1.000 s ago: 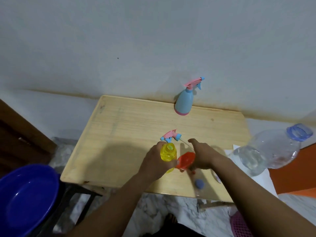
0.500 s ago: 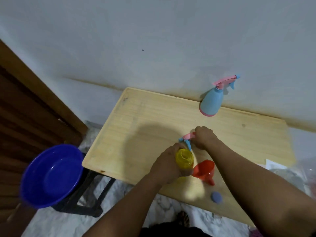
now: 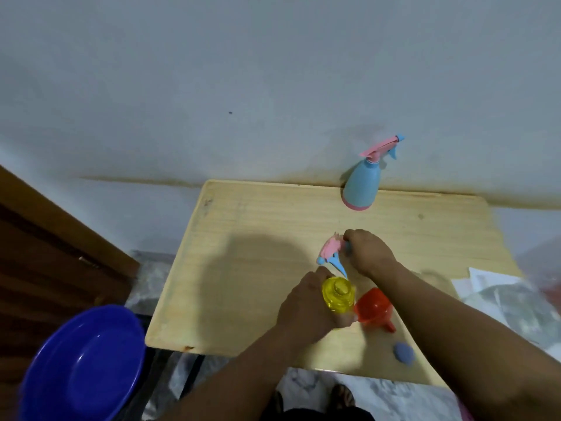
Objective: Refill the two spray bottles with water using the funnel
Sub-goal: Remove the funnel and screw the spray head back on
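A yellow spray bottle [image 3: 338,294] stands open-necked near the front of the wooden table [image 3: 243,268], and my left hand [image 3: 306,302] grips its side. Just behind it my right hand [image 3: 368,252] holds the pink and blue spray head [image 3: 331,252] above the table, its blue trigger pointing toward the bottle. An orange funnel [image 3: 375,308] lies on its side right of the yellow bottle, under my right forearm. A blue spray bottle [image 3: 362,186] with its pink head on stands at the back edge against the wall.
A small blue cap [image 3: 403,353] lies near the table's front edge. A blue basin [image 3: 82,366] sits low at the left, beside a brown wooden door. Paper and clear plastic [image 3: 501,294] lie at the right edge. The white wall runs behind the table.
My right hand let go of the funnel, which now lies on the table, and took hold of the spray head behind the yellow bottle. The view swung left; the clear water bottle left the frame.
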